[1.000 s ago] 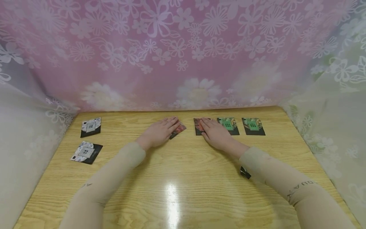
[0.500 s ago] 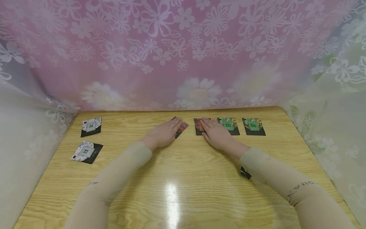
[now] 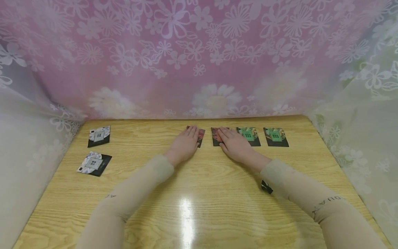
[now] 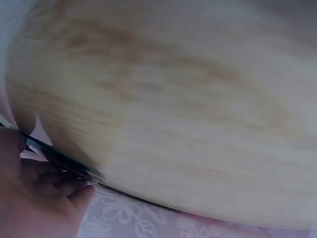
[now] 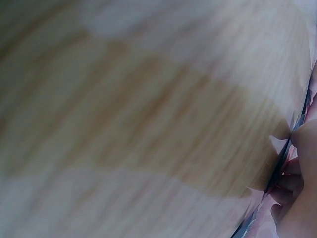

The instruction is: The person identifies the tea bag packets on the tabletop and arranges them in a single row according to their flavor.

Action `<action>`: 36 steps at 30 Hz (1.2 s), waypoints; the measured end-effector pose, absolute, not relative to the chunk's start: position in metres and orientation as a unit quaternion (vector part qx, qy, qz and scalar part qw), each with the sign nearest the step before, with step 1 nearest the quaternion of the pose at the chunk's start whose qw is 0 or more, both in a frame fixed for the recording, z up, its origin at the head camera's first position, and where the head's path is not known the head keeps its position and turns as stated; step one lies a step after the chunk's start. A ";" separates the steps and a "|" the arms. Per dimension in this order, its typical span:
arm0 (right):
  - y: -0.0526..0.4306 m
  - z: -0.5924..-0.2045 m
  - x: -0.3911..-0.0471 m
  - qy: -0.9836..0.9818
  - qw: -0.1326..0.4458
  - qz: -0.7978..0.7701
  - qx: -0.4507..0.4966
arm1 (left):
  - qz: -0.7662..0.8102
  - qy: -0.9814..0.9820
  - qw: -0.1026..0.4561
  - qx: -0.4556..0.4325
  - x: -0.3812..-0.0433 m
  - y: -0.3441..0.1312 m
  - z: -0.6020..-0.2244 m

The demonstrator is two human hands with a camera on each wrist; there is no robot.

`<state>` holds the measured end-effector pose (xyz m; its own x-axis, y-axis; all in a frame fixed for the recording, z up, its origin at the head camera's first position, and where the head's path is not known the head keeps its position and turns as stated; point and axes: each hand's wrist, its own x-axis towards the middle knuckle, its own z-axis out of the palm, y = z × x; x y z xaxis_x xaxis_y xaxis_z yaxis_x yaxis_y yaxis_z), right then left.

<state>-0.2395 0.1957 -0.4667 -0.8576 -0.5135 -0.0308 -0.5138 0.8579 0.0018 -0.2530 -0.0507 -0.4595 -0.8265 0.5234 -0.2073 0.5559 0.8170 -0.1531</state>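
Note:
In the head view my left hand (image 3: 184,143) lies with straight fingers on a flat red-and-black packet (image 3: 201,134), covering its left part. To its right, my right hand (image 3: 237,147) rests flat on another red-and-black packet (image 3: 215,137), whose left edge shows. A green-and-black packet (image 3: 250,135) sits against the right hand's outer side, partly covered by it. Only the edge of the left hand (image 4: 44,201) and a dark packet edge (image 4: 67,162) appear in the left wrist view. Fingers of the right hand (image 5: 297,193) show at the right wrist view's border.
A second green packet (image 3: 276,136) lies farther right in the same row. Two white-and-black packets (image 3: 98,136) are on the left of the wooden table (image 3: 149,221). A small black piece (image 3: 266,187) pokes out by the right sleeve. A pink flowered curtain (image 3: 155,83) hangs behind.
The left hand has slid to the right with its red packet, which has turned from slanted to nearly straight. The right hand has stayed in place.

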 end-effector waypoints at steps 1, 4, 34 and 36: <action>0.196 -0.467 -0.240 0.964 0.015 0.005 -0.267 | -0.098 0.952 0.079 0.278 -0.253 -0.049 -0.460; 0.195 -0.467 -0.241 0.964 0.015 0.001 -0.266 | -0.077 0.959 0.088 0.258 -0.253 -0.045 -0.459; 0.194 -0.463 -0.238 0.961 0.030 -0.001 -0.274 | -0.023 0.971 0.108 0.212 -0.244 -0.038 -0.461; 0.195 -0.464 -0.238 0.960 0.029 -0.001 -0.278 | -0.023 0.971 0.108 0.212 -0.244 -0.038 -0.461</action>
